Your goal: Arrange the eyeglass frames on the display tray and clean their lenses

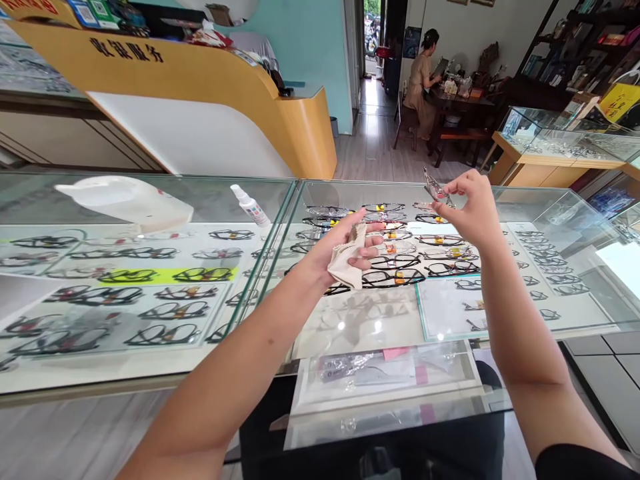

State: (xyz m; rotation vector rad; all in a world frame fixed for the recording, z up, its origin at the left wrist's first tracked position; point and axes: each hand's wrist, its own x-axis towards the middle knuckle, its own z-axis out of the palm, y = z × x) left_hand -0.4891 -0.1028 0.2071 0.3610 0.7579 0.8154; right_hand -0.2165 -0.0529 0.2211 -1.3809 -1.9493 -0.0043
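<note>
My left hand (345, 250) is over the glass display counter, its thumb and fingers closed around a crumpled beige cleaning cloth (349, 261). To the right, my right hand (470, 207) pinches a pair of eyeglasses (436, 189) at the counter's far side, between thumb and fingers. The frame is small in view and partly hidden by the fingers. Several rows of dark eyeglasses (393, 277) with small orange tags lie beneath and between my hands. A white spray bottle (251, 205) is tilted in view on the counter, left of my left hand.
A white bag-like object (127, 203) rests on the left glass case. Below my hands, a clear-topped drawer (390, 380) juts toward me. Beyond the counter stand a yellow-and-white cashier desk (305, 133) and a seated person (420, 83) at a dark table. More display cases (555, 143) stand right.
</note>
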